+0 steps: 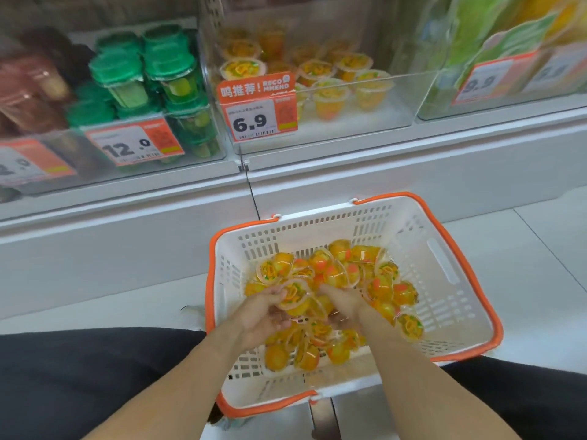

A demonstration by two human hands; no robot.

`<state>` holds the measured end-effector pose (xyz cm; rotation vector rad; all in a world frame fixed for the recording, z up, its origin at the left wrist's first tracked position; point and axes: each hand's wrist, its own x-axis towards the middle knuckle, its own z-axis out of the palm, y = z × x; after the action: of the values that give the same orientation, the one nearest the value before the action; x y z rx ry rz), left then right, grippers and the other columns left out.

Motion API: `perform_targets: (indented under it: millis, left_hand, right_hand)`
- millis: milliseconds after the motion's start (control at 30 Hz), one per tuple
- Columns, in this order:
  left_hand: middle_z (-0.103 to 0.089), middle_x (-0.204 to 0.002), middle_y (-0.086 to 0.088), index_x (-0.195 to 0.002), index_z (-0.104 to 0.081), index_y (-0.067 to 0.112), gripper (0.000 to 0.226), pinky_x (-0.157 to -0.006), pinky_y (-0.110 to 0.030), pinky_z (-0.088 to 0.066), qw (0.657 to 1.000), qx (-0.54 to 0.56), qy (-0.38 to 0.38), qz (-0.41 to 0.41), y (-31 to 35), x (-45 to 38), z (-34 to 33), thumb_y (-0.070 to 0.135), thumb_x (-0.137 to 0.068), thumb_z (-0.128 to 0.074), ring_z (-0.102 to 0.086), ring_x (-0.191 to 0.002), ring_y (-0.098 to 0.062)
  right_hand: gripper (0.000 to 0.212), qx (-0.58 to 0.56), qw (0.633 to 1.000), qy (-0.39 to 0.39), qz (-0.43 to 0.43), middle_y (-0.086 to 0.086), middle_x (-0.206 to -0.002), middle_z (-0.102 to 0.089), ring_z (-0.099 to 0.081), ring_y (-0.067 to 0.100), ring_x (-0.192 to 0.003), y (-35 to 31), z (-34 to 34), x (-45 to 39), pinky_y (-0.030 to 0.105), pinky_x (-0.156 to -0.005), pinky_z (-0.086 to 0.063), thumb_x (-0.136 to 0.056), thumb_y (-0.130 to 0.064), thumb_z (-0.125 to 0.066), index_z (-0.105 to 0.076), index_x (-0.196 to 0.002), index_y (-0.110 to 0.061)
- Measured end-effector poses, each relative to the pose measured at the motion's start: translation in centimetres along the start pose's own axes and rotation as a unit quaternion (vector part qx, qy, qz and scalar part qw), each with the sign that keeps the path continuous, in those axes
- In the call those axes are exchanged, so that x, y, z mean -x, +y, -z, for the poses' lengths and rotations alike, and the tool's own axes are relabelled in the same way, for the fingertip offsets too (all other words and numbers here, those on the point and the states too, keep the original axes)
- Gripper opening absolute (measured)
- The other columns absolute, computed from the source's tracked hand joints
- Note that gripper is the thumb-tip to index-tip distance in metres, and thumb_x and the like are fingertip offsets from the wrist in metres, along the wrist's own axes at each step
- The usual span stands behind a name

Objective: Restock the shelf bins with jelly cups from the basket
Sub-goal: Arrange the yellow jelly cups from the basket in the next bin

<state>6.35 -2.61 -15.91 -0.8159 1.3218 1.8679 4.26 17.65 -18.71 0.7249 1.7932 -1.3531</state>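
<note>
Left hand [265, 308]: fingers curled round a jelly cup [293, 298].
Right hand [344, 308]: curled over jelly cups [378, 281] in basket [451, 271].
Bin [333, 122]: 12 o'clock, tag [254, 120] 6.9.

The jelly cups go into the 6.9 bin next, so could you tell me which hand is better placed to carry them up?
Probably the left hand: its fingers already curl round a jelly cup, while the right hand is buried among the cups in the basket. The 6.9 bin stands straight ahead, favouring neither.
</note>
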Motion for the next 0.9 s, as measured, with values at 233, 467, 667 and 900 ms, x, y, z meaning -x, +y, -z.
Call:
perform_targets:
  millis: [233, 467, 667, 900]
  left_hand:
    - [-0.067, -0.101, -0.021, -0.089, -0.077, 0.004, 0.023, -0.081, -0.049, -0.060, 0.977, 0.160, -0.112, -0.084, 6.2, 6.3, -5.7, 0.020, -0.093, -0.061, -0.065, -0.089, -0.039]
    - [-0.068, -0.099, -0.012, -0.100, -0.074, 0.012, 0.028, -0.052, -0.027, -0.055, 0.970, -0.048, -0.147, -0.187, 17.1, 14.3, -11.4, 0.037, -0.088, -0.067, -0.067, -0.088, -0.029]
    - [-0.070, -0.102, -0.014, -0.107, -0.068, 0.014, 0.021, -0.052, -0.025, -0.052, 0.954, -0.082, -0.116, -0.263, 20.9, 19.2, -10.8, 0.017, -0.087, -0.069, -0.071, -0.085, -0.023]
    - [-0.067, -0.072, -0.015, -0.098, -0.068, 0.003, 0.013, -0.044, -0.028, -0.049, 0.963, 0.078, -0.036, -0.256, 21.9, 19.3, -10.4, 0.013, -0.092, -0.061, -0.062, -0.076, -0.030]
  right_hand:
    - [0.041, -0.333, 0.885, -0.261, 0.192, 0.015, -0.096, -0.063, -0.057, 0.020, -0.065, -7.3, 5.5, 5.3, 0.029, -0.056, -0.042, -0.091, -0.034, -0.060, -0.060, -0.123, -0.009]
    - [0.081, -0.222, 0.845, -0.152, 0.463, 0.020, -0.110, -0.065, -0.065, 0.031, -0.101, -15.4, 8.4, 15.1, 0.037, -0.085, -0.056, -0.055, -0.023, -0.097, -0.053, -0.122, -0.010]
    - [0.087, 0.015, 0.803, -0.042, 0.594, 0.004, -0.119, -0.066, -0.066, 0.024, -0.108, -19.6, 7.6, 20.1, 0.038, -0.093, -0.055, -0.074, -0.009, -0.086, -0.045, -0.143, -0.042]
    - [0.070, 0.020, 0.794, 0.090, 0.601, -0.007, -0.116, -0.068, -0.068, 0.012, -0.106, -27.4, 6.2, 19.0, 0.037, -0.088, -0.058, -0.062, -0.010, -0.093, -0.059, -0.122, -0.021]
